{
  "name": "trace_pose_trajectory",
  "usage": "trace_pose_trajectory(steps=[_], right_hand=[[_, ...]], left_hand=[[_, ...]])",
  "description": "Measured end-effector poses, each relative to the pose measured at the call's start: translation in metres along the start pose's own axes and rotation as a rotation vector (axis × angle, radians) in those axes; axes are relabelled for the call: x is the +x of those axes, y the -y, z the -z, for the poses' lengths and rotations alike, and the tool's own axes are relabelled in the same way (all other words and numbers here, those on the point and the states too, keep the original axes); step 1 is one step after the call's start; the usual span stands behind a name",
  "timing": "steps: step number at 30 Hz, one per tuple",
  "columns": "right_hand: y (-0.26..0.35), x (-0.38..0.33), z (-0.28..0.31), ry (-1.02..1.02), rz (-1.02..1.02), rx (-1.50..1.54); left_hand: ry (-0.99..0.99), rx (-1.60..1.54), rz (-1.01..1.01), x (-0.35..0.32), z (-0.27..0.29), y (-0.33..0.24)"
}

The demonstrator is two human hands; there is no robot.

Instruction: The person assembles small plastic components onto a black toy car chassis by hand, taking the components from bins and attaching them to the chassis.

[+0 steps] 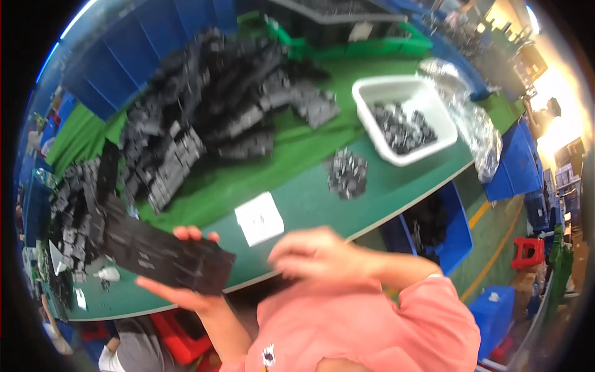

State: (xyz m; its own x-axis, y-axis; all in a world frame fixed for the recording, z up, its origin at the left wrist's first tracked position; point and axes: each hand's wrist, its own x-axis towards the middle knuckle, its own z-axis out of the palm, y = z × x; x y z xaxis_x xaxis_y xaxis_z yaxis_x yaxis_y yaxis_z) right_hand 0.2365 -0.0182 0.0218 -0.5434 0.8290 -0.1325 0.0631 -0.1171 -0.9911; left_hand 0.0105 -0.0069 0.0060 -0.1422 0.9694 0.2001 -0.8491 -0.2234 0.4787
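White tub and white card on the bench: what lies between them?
A small cluster of black parts lies on the green bench between the white tub and white card, per the head view.

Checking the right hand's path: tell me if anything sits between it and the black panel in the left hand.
Nothing visible does. The left hand holds the black panel above the table edge; the blurred right hand is apart from it, with only open table behind the gap.

The black panel (167, 254) hides the left hand's (186, 291) palm; the right hand (316, 254) is motion-blurred.

left hand (186, 273) palm up, fingers curled in a grip, right hand (316, 254) blurred, fingers bent, forearm in pink sleeve
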Motion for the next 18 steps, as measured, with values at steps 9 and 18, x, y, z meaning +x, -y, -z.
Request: trace_pose_trajectory(steps=[9, 18], right_hand=[[-0.019, -0.036, 0.106, -0.807, 0.189, -0.869], [-0.040, -0.016, 0.107, -0.774, 0.172, -1.385]], left_hand=[[0.117, -0.024, 0.006, 0.012, 0.025, -0.005], [0.005, 0.002, 0.052, 0.006, 0.029, -0.003]])
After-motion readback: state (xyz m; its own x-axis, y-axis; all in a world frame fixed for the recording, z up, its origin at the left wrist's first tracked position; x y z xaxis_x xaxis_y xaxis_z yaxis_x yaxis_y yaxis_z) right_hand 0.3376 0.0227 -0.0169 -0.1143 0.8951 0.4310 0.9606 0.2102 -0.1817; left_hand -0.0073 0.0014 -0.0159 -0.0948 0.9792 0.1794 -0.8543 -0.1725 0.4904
